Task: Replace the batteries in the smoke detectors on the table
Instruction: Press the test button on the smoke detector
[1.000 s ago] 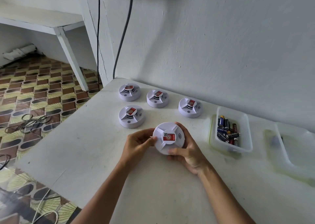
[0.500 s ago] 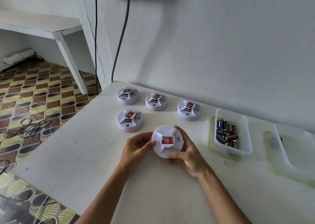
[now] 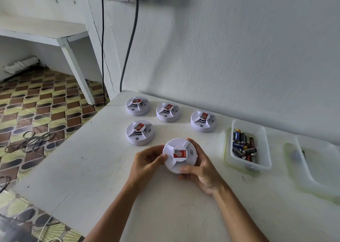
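Far left, off the tabletop [image 3: 88,170]: patterned floor with loose cables [image 3: 29,140].

Tabletop, left to centre: four white detectors sit face up, each with a red label. Three stand in a back row near the wall: back-left detector [image 3: 137,106], back-middle detector [image 3: 167,112], back-right detector [image 3: 203,121]. The fourth detector [image 3: 139,132] sits in front of the back-left one, apart from it.

Centre: I hold the fifth detector [image 3: 179,155] in both hands, label up, just in front of the fourth one. My left hand [image 3: 147,163] has its grip clamped on the detector's left edge, thumb on the rim. My right hand [image 3: 200,170] has its grip clamped round the right and near sides, thumb on the near rim, fingers curled behind. I cannot tell whether the detector touches the tabletop.

Right: a clear tray [image 3: 265,165] holds a heap of batteries [image 3: 243,146]. Further right, a second clear tray [image 3: 312,175], blurred; contents unclear.
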`<action>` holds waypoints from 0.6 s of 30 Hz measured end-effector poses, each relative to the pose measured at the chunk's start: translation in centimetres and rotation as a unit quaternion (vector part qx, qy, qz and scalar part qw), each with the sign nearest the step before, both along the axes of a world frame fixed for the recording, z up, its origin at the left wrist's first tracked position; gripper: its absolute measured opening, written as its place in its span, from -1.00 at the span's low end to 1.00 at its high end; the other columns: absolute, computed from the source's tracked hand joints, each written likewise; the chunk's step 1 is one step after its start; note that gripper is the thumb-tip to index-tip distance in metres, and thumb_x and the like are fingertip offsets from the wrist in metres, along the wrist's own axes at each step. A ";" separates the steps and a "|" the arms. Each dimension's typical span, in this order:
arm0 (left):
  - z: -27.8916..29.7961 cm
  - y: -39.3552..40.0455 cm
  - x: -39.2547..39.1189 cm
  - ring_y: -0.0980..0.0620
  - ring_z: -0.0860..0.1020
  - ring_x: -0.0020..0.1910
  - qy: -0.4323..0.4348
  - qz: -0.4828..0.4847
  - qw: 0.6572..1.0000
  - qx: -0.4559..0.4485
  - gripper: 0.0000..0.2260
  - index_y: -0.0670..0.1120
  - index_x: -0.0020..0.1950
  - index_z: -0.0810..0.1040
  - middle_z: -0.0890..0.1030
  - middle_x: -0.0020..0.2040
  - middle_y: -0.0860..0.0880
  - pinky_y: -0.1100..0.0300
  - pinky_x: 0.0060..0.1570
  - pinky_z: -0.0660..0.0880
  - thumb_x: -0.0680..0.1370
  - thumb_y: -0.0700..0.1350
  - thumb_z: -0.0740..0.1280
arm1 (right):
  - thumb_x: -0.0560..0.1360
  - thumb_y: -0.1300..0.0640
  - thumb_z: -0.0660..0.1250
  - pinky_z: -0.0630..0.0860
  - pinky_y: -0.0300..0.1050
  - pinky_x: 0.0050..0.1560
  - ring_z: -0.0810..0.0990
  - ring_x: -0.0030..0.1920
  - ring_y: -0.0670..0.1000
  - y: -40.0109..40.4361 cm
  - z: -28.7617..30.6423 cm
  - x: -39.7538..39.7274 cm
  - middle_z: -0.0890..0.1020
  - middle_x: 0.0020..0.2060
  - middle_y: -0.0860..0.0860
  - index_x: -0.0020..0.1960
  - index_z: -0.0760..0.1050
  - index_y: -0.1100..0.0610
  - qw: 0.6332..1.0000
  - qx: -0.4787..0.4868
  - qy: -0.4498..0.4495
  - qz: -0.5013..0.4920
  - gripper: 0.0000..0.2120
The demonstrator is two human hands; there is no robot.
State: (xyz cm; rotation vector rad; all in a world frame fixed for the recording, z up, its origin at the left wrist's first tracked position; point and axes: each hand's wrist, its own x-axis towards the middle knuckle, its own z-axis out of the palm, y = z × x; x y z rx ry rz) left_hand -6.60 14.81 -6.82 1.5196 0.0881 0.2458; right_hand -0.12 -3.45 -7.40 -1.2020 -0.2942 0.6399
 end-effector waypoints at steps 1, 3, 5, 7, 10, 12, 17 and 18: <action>0.0 0.0 0.0 -0.03 0.65 0.09 0.000 0.000 1.000 0.001 -0.75 -0.14 0.15 0.65 0.70 0.06 -0.05 0.19 0.06 0.56 0.49 -0.16 0.38 | 0.15 0.30 0.52 0.51 -0.08 -0.33 0.60 -0.02 0.04 0.0 0.1 0.0 0.58 0.12 0.05 0.37 0.35 -0.07 1.000 -0.001 0.001 0.000 -0.16; 0.1 0.0 0.0 -0.03 0.65 0.09 -0.001 0.000 1.000 0.001 -0.75 -0.14 0.16 0.65 0.70 0.06 -0.05 0.22 0.04 0.56 0.49 -0.16 0.38 | 0.14 0.23 0.56 0.52 -0.07 -0.32 0.59 -0.01 0.07 0.1 0.2 0.0 0.58 0.12 0.06 0.37 0.35 -0.06 1.000 0.008 0.012 0.006 -0.15; 0.1 0.0 -0.1 -0.03 0.66 0.08 -0.004 -0.001 1.000 -0.003 -0.75 -0.15 0.16 0.65 0.70 0.06 -0.05 0.23 0.02 0.56 0.50 -0.17 0.37 | 0.10 0.09 0.65 0.53 -0.04 -0.31 0.58 -0.01 0.11 0.1 0.4 0.1 0.59 0.11 0.07 0.37 0.35 -0.06 0.999 0.027 0.033 0.022 -0.11; 0.2 -0.1 0.0 -0.04 0.66 0.08 -0.005 0.000 1.000 -0.004 -0.74 -0.16 0.16 0.64 0.71 0.06 -0.06 0.22 0.02 0.56 0.49 -0.16 0.38 | 0.10 -0.01 0.66 0.54 -0.01 -0.28 0.60 -0.01 0.13 0.0 0.4 0.2 0.60 0.13 0.08 0.38 0.34 -0.05 0.998 0.036 0.043 0.031 -0.09; 0.2 -0.1 0.0 -0.04 0.66 0.08 -0.005 0.000 1.000 -0.002 -0.74 -0.15 0.15 0.65 0.71 0.06 -0.06 0.20 0.03 0.57 0.49 -0.16 0.37 | 0.17 0.18 0.57 0.55 0.01 -0.21 0.58 0.03 0.12 0.0 0.1 0.2 0.56 0.15 0.11 0.38 0.33 -0.04 0.998 0.032 0.044 0.021 -0.16; 0.2 -0.1 0.0 -0.03 0.66 0.08 -0.004 -0.001 1.000 -0.001 -0.74 -0.15 0.15 0.65 0.70 0.06 -0.06 0.20 0.04 0.56 0.49 -0.16 0.37 | 0.17 0.27 0.53 0.55 0.01 -0.19 0.59 0.03 0.09 0.0 -0.1 0.2 0.57 0.15 0.10 0.38 0.34 -0.04 0.999 0.025 0.034 0.016 -0.16; 0.2 -0.1 0.0 -0.01 0.65 0.08 -0.004 -0.001 1.000 -0.005 -0.74 -0.17 0.16 0.64 0.70 0.06 -0.06 0.23 0.03 0.55 0.48 -0.17 0.37 | 0.19 0.36 0.48 0.56 -0.02 -0.26 0.61 0.00 0.04 -0.1 -0.2 0.2 0.59 0.12 0.05 0.37 0.34 -0.07 1.000 0.001 0.004 0.005 -0.18; 0.2 -0.1 0.0 -0.01 0.65 0.08 -0.004 -0.001 1.000 -0.004 -0.74 -0.17 0.16 0.64 0.70 0.06 -0.06 0.24 0.03 0.54 0.48 -0.17 0.38 | 0.20 0.37 0.46 0.56 -0.03 -0.27 0.61 0.00 0.04 -0.1 -0.3 0.2 0.59 0.12 0.05 0.37 0.34 -0.06 1.000 0.000 0.001 0.005 -0.19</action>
